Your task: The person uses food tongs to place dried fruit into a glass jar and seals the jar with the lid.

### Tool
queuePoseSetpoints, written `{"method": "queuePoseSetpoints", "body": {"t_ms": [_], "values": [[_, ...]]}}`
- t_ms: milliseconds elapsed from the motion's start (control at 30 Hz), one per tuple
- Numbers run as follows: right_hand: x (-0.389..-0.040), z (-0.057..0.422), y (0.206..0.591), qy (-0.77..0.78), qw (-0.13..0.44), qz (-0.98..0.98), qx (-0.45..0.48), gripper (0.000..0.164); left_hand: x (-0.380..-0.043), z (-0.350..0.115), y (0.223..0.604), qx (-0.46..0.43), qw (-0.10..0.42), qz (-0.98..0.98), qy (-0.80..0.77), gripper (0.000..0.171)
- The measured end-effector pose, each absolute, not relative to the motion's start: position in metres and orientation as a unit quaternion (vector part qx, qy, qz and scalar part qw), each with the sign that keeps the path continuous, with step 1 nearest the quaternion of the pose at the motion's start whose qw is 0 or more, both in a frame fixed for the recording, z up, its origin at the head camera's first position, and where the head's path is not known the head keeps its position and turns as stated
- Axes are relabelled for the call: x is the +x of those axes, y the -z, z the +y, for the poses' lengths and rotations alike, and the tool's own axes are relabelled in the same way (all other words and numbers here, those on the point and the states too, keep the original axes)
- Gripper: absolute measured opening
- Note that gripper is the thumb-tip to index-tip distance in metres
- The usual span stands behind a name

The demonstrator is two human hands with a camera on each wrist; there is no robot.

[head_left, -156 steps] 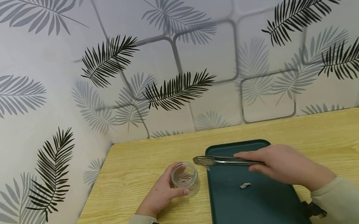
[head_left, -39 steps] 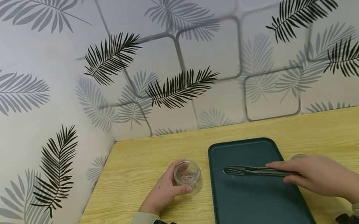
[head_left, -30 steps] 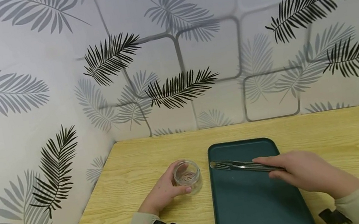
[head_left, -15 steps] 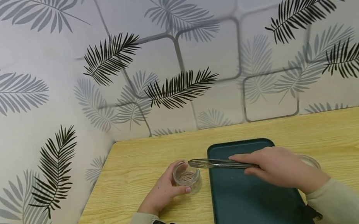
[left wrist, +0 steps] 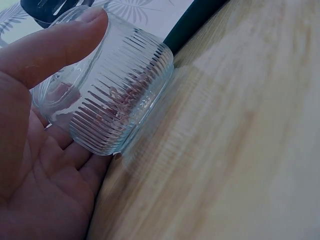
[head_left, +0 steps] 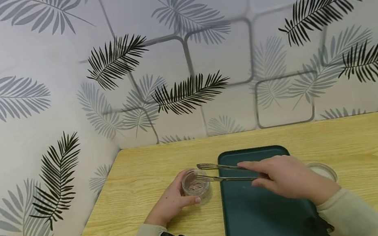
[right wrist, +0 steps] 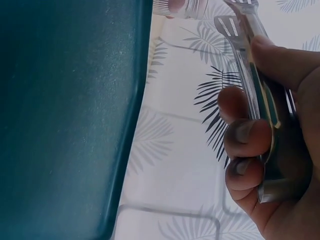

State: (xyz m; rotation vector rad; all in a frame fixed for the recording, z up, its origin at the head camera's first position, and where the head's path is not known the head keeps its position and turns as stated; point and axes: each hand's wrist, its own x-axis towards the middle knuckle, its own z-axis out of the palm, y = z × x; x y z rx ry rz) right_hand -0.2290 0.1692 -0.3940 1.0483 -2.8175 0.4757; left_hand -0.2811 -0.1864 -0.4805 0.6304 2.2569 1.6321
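My left hand (head_left: 170, 203) grips a small clear glass jar (head_left: 205, 194) from its left side, standing on the table just left of the tray. Thin brownish-pink shreds (left wrist: 120, 104) lie in the jar's bottom, seen through its ribbed wall in the left wrist view. My right hand (head_left: 289, 176) holds metal tongs (head_left: 241, 178) with slotted ends, fingers wrapped round the handle in the right wrist view. The tongs' two arms stand apart, their ends over the jar's mouth and its far rim. Nothing shows between the tips.
A dark green rectangular tray (head_left: 252, 215) lies under my right forearm on the wooden table (head_left: 371, 146). Partly hidden behind my right hand is a round clear rim (head_left: 327, 169), right of the tray. A leaf-patterned wall (head_left: 216, 56) rises behind the table.
A small greyish piece lay on the tray 5.2 seconds ago; it no longer shows there. The tongs have travelled left from over the tray to the jar, and their arms have spread.
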Motion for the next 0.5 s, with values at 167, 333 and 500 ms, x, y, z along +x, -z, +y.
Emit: {"method": "queuePoseSetpoints", "body": {"t_ms": [167, 333, 500], "values": [[-0.228, 0.173, 0.392, -0.163, 0.031, -0.935, 0.313, 0.063, -0.282, -0.187, 0.481, 0.224, 0.142, 0.781, -0.566, 0.085], [-0.227, 0.181, 0.395, -0.184, 0.014, -0.944, 0.275, 0.072, -0.282, -0.188, 0.481, 0.224, 0.142, 0.781, -0.566, 0.084], [-0.226, 0.196, 0.400, -0.185, 0.036, -0.948, 0.256, 0.075, -0.282, -0.188, 0.481, 0.225, 0.143, 0.782, -0.564, 0.084]]}}
